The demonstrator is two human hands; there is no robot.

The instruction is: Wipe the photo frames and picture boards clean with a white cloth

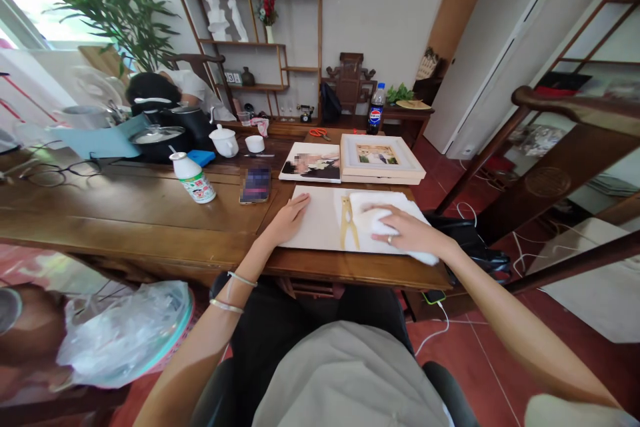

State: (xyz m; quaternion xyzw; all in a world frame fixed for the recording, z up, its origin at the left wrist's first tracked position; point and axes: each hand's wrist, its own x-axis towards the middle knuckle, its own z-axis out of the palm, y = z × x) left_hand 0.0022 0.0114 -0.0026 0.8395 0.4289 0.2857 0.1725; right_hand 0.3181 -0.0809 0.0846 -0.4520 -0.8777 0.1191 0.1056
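A flat white panel (325, 217) with a small tan figure on it lies on the wooden table (150, 220) in front of me. My left hand (289, 217) rests flat on the panel's left edge, fingers stretched out. My right hand (403, 230), wearing a ring, presses down on a white cloth (375, 210) that covers the panel's right part. Beyond the panel lie a frameless picture (311, 163) and a white picture frame (380, 159).
A phone (255, 185) and a tipped white bottle (193, 178) lie to the left. Further back are a teapot (223, 141), a cup (255, 143), scissors (318, 133) and a cola bottle (375, 110). A person (165, 90) bends over pots at the far left. Cables cross the red floor (470, 347).
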